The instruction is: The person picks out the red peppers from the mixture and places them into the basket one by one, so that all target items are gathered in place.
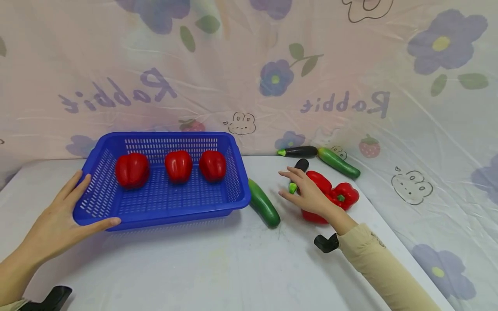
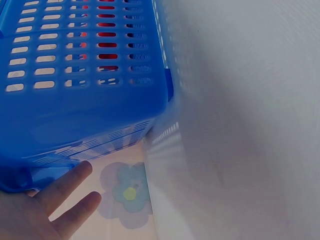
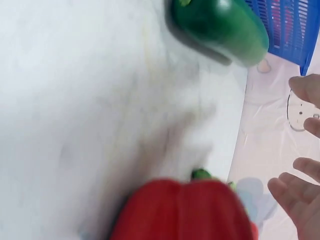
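Note:
A blue plastic basket [image 1: 163,219] stands at the left with red bell peppers [image 1: 132,170] spaced along it. My left hand [image 1: 58,220] is spread at its near left corner, fingers along the left side and thumb at the front rim; the left wrist view shows two fingers [image 2: 67,187] straight beside the basket wall. Over the vegetables on the right is my right hand [image 1: 307,194], fingers spread and holding nothing. Under and beside it lie several red bell peppers [image 1: 344,195], partly hidden by the hand. A dark eggplant [image 1: 301,164] lies just beyond its fingers.
A cucumber [image 1: 264,205] lies against the basket's right end. Farther back, another eggplant [image 1: 299,151] and another cucumber [image 1: 338,163] lie end to end by the patterned curtain [image 1: 241,65]. The white table's right edge [image 1: 400,242] runs close to the peppers.

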Demonstrator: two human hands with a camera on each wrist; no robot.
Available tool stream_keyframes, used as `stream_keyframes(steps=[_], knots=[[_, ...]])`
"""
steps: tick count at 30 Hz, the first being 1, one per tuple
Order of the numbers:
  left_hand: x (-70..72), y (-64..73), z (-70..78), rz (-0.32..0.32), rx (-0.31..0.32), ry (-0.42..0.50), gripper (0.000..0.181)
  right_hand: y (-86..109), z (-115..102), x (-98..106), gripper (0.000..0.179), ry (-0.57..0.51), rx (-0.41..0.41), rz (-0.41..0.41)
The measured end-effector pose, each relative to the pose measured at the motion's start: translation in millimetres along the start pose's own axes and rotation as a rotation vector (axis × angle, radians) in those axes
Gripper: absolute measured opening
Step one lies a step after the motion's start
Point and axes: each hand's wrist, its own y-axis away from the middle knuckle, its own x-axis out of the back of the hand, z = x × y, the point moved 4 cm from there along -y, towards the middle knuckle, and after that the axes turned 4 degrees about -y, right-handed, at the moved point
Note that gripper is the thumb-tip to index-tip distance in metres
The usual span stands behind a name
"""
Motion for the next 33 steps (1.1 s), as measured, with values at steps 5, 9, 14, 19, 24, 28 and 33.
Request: stream_keyframes(steps=[5,9,14,19,24,28,33], knots=[[-0.3,-0.2,-0.6,0.001,0.001,0.001,0.115,6.6,10.1,9.1,0.056,0.036,-0.003,0.019],[-0.1,0.0,-0.4,0.006,-0.008,0.007,0.114,11.0,19.1,15.1,0.054,0.053,-0.019,0.034],[-0.6,0.2,-0.7,0.008,-0.011,0.008,0.114,14.7,28.0,18.9,0.052,0.076,-0.038,0.047],[-0.3,0.3,-0.6,0.011,-0.009,0.010,0.114,17.2,33.2,21.5,0.052,0.070,-0.065,0.044],[-0.5,0.1,-0.2,0.008,-0.004,0.006,0.114,18.8,38.6,24.6,0.053,0.100,-0.094,0.043],[-0.6,0.1,-0.1,0.006,-0.002,0.008,0.114,20.0,43.4,26.6,0.054,0.109,-0.131,0.029],[-0.6,0.7,-0.3,0.009,-0.008,0.011,0.114,21.4,50.7,28.7,0.056,0.109,-0.181,0.004]])
